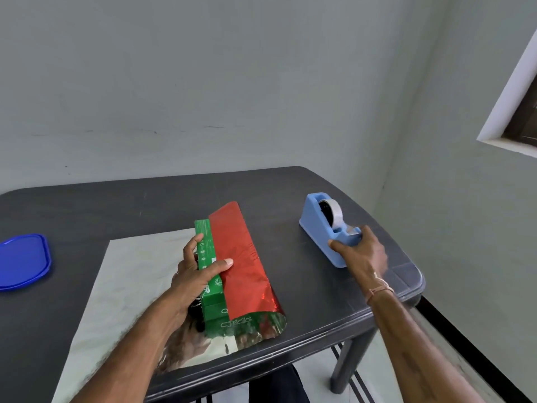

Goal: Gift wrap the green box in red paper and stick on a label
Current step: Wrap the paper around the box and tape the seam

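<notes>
The green box (pixel 214 308) lies on the bench (pixel 116 205), near its front edge. The red paper (pixel 241 266) covers the box's right half, and its silvery underside spreads left of the box and runs out of frame below. The left hand (pixel 194 274) has its grip on the box, thumb on the paper's edge, fingers partly hidden on the box's left side. Right of the box, the right hand (pixel 363 251) curls its grip over the front end of the blue tape dispenser (pixel 316 225). Whether it pinches tape is hidden. Far left of the box, a blue lid (pixel 23 260) is cut off.
</notes>
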Demonstrator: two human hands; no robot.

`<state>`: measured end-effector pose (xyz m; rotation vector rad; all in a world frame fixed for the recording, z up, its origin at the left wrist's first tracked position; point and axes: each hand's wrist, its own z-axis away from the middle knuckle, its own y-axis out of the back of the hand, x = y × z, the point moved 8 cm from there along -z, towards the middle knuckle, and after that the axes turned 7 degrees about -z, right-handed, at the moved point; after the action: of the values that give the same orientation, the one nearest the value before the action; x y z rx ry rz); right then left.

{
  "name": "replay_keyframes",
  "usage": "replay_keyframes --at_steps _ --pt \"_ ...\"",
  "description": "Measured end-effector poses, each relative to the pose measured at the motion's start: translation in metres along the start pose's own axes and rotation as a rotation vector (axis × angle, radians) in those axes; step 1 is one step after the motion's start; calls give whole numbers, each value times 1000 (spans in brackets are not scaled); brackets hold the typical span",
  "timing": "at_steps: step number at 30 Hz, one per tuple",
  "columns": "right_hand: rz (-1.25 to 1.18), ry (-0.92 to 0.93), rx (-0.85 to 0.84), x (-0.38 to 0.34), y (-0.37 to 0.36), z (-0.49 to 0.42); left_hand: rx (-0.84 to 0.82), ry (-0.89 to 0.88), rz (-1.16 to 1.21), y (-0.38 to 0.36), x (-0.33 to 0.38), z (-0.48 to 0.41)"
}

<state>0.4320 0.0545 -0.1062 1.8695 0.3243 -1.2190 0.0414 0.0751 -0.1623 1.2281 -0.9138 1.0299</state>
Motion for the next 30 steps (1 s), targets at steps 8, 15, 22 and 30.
replay_keyframes --at_steps 8,15,22,30 --pt "-3 59 -181 -36 -50 27 11 18 -2 1 1 4" --pt "-247 -154 -430 -37 -55 21 23 15 -39 2 -1 3" --pt "-313 -372 -572 -55 -50 16 23 9 -55 3 1 5" --pt "-397 -492 -557 -51 -54 19 25 13 -82 3 5 7"
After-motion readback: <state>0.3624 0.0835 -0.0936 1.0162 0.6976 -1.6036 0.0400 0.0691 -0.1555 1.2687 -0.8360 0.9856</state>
